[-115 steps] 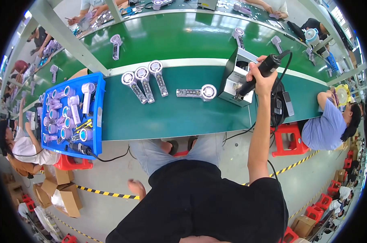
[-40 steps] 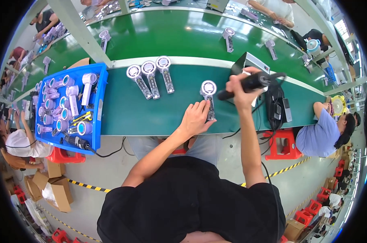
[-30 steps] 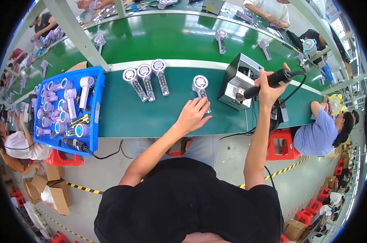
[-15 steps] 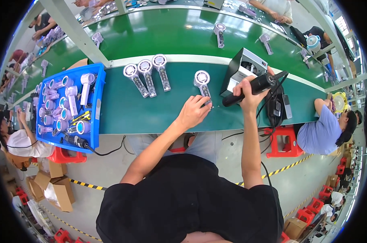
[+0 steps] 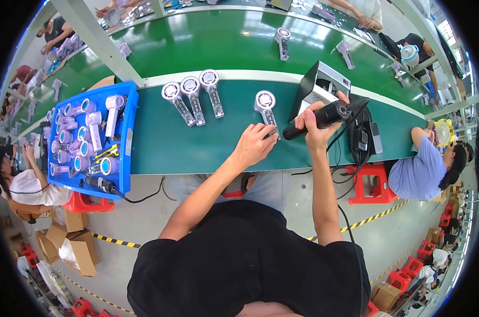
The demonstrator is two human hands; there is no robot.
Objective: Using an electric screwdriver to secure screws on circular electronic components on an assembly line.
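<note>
A small purple-and-white handheld fan [image 5: 265, 101] lies on the green bench in front of me, its handle toward me with inner parts showing. My left hand [image 5: 255, 144] is closed on the lower end of that handle, fingertips pinched around it. In my right hand [image 5: 319, 124] is a black corded electric screwdriver [image 5: 332, 113], held tilted. Its front end points left and down, close to the handle's end by my left fingertips. Whether its bit touches the fan I cannot tell.
Three similar fans [image 5: 191, 87] lie left of centre. A blue bin [image 5: 127, 153] of fans and tools stands at left. A dark box-shaped device [image 5: 314, 87] and black adapters [image 5: 362, 138] sit at right. Beyond runs a green conveyor [image 5: 207, 45] carrying more fans.
My right hand has brought the screwdriver left and slightly down, nearer the fan's handle and my left fingers. The left hand has hardly moved. Fans on the conveyor have shifted slightly left.
</note>
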